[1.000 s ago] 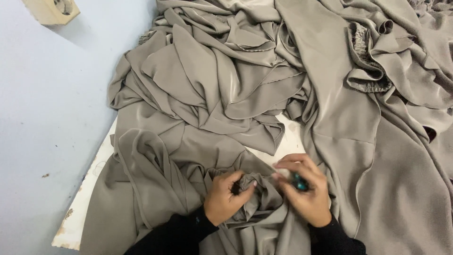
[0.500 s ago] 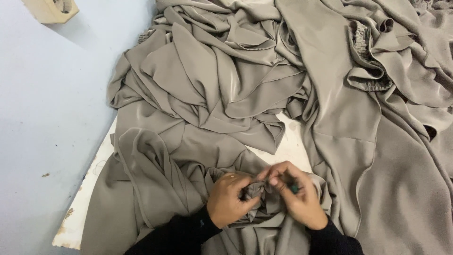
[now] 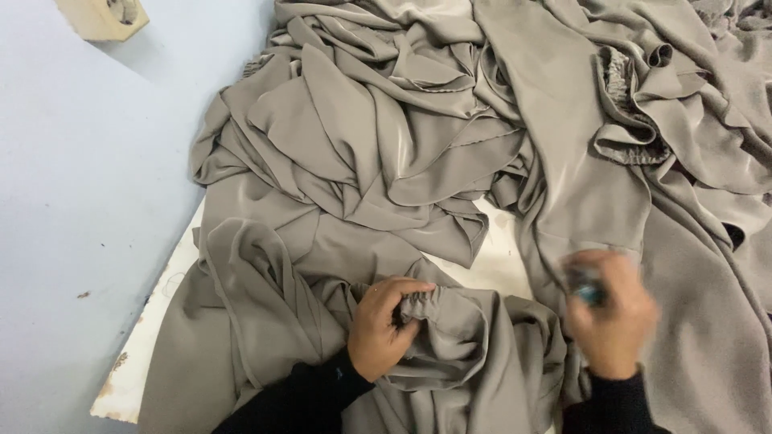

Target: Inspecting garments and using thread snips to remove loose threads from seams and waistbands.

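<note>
Left hand (image 3: 384, 328) on gathered cuff (image 3: 426, 304)

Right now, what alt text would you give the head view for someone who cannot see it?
The left hand pinches a gathered cuff of grey-brown cloth heaped on a white table. The right hand, blurred, grips a small teal tool just clear of the cloth pile's edge.

right hand (image 3: 611, 317) pulled away rightward from gathered cuff (image 3: 430, 304), now blurred, hands apart
</note>
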